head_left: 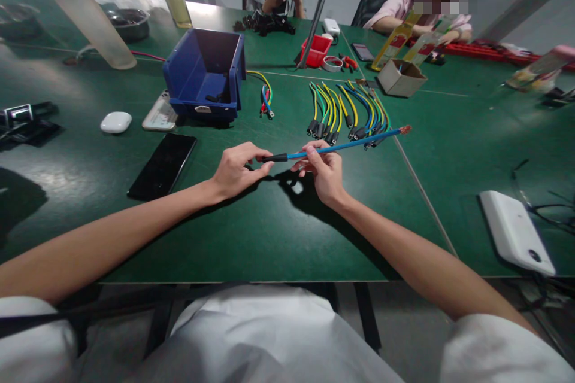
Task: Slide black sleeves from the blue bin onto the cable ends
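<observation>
A blue cable with a black sleeve on its left end and bare copper strands at its right end is held above the green table. My left hand pinches the black-sleeved end between thumb and fingers. My right hand grips the blue part, thumb on top, the other fingers curled beneath. Just beyond my right hand lie several yellow-green cables and several blue cables, their black-sleeved ends with ring terminals towards me. Whatever is at the tip inside my left fingers is hidden.
A blue bin with small dark pieces stands beyond my left hand, beside a few short cables. A black phone lies nearer. Further back are a red bin, tape roll and cardboard box. Two people sit opposite.
</observation>
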Available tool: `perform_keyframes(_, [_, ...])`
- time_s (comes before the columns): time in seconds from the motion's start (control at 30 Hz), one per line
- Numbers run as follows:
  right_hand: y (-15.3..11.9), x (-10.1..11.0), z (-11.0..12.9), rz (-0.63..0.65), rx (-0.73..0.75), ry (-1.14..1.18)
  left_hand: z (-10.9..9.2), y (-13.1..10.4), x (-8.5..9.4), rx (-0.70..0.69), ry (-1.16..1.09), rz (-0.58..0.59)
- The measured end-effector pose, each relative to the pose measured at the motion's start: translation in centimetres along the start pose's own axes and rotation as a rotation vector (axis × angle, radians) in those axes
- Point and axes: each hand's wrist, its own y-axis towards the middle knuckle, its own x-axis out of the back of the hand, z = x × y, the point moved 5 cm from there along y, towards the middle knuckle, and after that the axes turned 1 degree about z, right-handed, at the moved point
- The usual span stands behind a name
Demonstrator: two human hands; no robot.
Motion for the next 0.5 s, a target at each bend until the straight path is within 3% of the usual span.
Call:
perform_keyframes(0.23, [-0.06,0.69,0.23,-0.127,0.063,-0.028,0.09,0.0,0.05,0.039,0.005,-0.004])
perform_keyframes(0.5, [0.14,0.63,0.24,-0.128,0.076,-0.01,0.17,0.0,0.06,0.042,-0.004,-0.009])
